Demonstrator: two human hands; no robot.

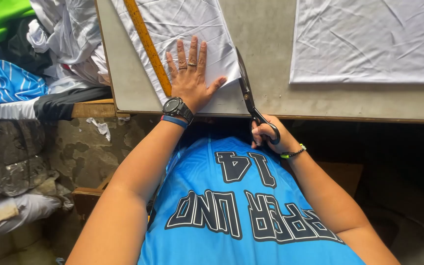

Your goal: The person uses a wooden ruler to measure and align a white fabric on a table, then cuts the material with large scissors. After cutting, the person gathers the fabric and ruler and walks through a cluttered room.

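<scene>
Now my left hand (190, 78) is pressing flat, fingers spread, on one of two white fabric pieces (182, 29) — beside one yellow ruler (148, 46). My right hand (268, 135) is gripping one pair of scissors (248, 93), blades lying along that piece's edge on the grey table (266, 39).

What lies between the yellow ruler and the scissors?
In the head view, the left hand lies flat on white fabric between the yellow ruler and scissors.

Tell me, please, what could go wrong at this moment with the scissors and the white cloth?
1. The left hand lies flat on the white cloth with its thumb close to the scissors; the blades might nick it.
2. The cloth is wrinkled, so the cut may wander.
3. The yellow ruler lies loose and might slide.
</scene>
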